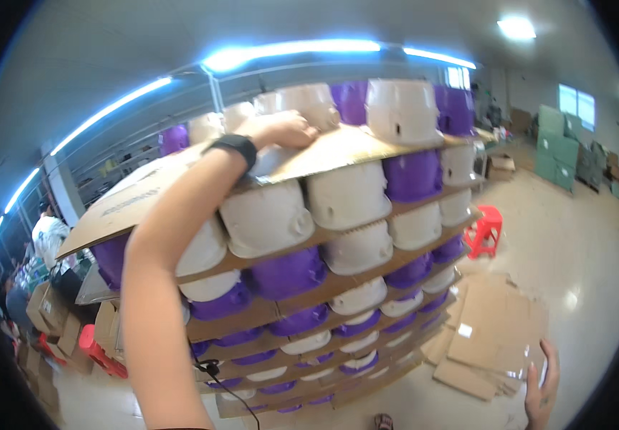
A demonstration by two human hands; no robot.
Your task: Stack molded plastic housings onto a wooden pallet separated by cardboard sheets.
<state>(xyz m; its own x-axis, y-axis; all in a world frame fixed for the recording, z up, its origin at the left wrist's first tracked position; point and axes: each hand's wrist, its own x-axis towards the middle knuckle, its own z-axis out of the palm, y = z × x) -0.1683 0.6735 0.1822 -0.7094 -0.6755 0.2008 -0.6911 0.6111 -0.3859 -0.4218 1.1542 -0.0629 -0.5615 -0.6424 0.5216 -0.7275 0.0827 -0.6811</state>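
A tall stack of white plastic shells (345, 193) and purple plastic shells (413, 175) stands in front of me, each layer separated by a brown cardboard sheet (338, 147). My left hand (284, 129) reaches up onto the top sheet, fingers resting beside a white shell on the top layer; a black band sits on that wrist. My right hand (542, 387) hangs low at the lower right, fingers apart, holding nothing, above flattened cardboard on the floor.
Flattened cardboard pieces (496, 337) lie on the glossy floor at right. A red plastic stool (485, 229) stands behind the stack. Green crates (560, 143) are stacked far right. A person in a white shirt (48, 236) works at left among cardboard boxes and red stools.
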